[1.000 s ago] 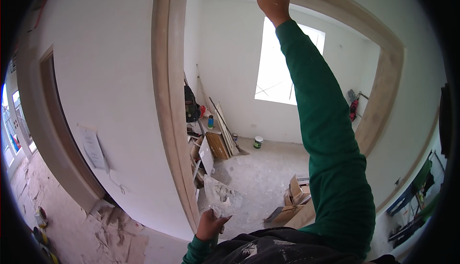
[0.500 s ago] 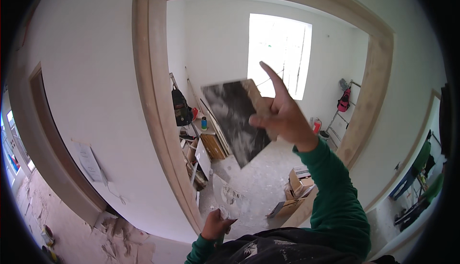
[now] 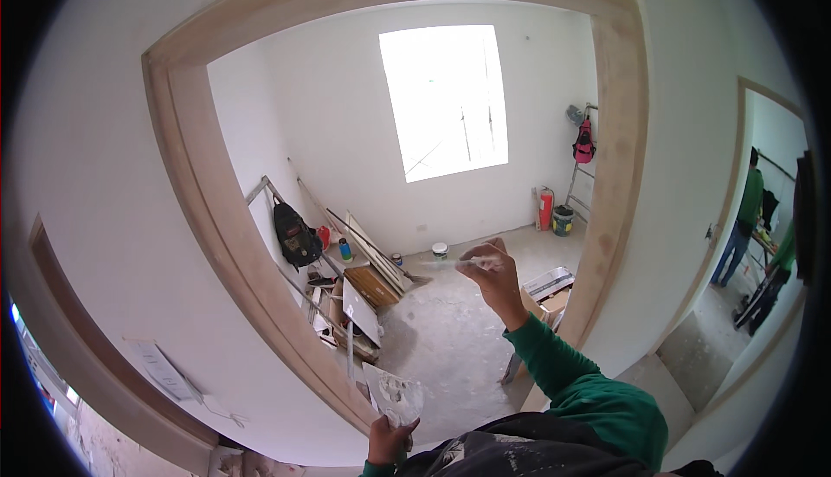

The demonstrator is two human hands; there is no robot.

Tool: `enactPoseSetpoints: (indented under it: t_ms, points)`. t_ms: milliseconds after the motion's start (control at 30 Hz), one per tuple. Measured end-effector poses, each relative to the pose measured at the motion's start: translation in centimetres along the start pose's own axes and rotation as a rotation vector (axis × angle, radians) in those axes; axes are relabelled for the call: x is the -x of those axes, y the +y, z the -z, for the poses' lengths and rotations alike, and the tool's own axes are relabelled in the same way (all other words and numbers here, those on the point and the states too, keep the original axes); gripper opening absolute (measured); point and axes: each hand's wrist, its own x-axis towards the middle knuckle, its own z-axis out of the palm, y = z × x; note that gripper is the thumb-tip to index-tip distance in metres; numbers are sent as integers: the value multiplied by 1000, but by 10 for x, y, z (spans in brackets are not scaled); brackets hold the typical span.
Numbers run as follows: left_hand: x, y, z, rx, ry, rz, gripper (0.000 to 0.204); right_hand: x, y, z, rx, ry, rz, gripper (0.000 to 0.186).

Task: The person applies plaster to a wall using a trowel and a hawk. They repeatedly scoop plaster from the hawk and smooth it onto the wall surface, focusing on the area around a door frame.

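Observation:
In front of me my right hand (image 3: 495, 280), green-sleeved, is closed on a broad filling knife (image 3: 446, 263). The knife now shows almost edge-on, so its flat face is hidden. Low down, beside the left door jamb, my left hand (image 3: 389, 440) is closed round the lower edge of a pale plate (image 3: 396, 393) smeared with white filler. Plate and knife are well apart. A wooden door frame (image 3: 186, 144) surrounds the opening ahead of both hands.
Beyond the opening, boards (image 3: 368, 288) and a black backpack (image 3: 295, 236) are at the left. A red fire extinguisher (image 3: 544, 209), a bucket (image 3: 563, 220) and cardboard boxes (image 3: 554, 295) are at the right. A person (image 3: 746, 213) stands in the far-right doorway.
My right hand has lowered, and the filling knife has turned from showing its dark face to nearly edge-on. My view has swung right. The left hand still holds the plate.

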Motion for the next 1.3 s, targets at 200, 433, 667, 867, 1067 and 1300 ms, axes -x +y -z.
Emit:
enactPoseSetpoints:
  t_ms: [200,433,667,867,1067,1300]
  points:
    - [-8,-35,8,-72,-28,42,37,-77,-80,-4,143,-69,318,33]
    - [1,-21,-2,-110,10,-70,30,-197,-258,-71,846,102,1393,25]
    - [2,-16,-7,-100,49,-148,29,-263,-329,-133,1013,158,1559,13]
    - [-2,-24,-8,44,2,-165,25,-269,-309,-129,1066,159,1648,16]
    - [2,-18,-3,156,-39,-103,24,-145,-247,-74,846,-385,1308,31]
    - [-27,-23,-5,143,-268,17,26,41,-55,15,372,-963,579,74]
